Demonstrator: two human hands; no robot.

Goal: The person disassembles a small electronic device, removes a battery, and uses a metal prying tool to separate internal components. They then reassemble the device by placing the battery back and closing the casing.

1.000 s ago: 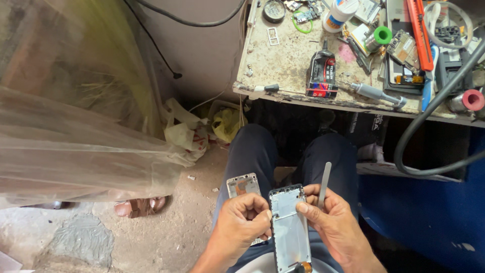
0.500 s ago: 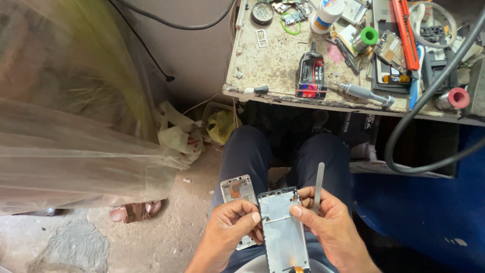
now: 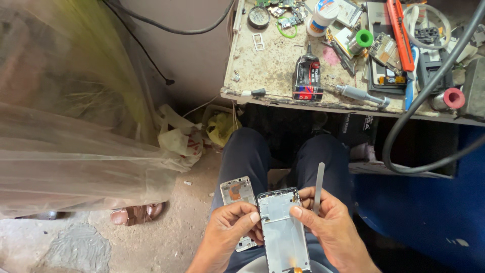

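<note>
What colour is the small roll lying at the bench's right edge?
Pink-red roll with a dark hollow core, seen in the head view.

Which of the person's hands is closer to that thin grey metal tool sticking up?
The right hand. It grips the thin grey tool between its fingers while also touching the phone frame. The left hand is on the frame's other side, apart from the tool.

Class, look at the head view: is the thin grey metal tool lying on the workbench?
No, the thin grey metal tool stands upright in the right hand, beside the phone frame, well below the workbench.
</note>
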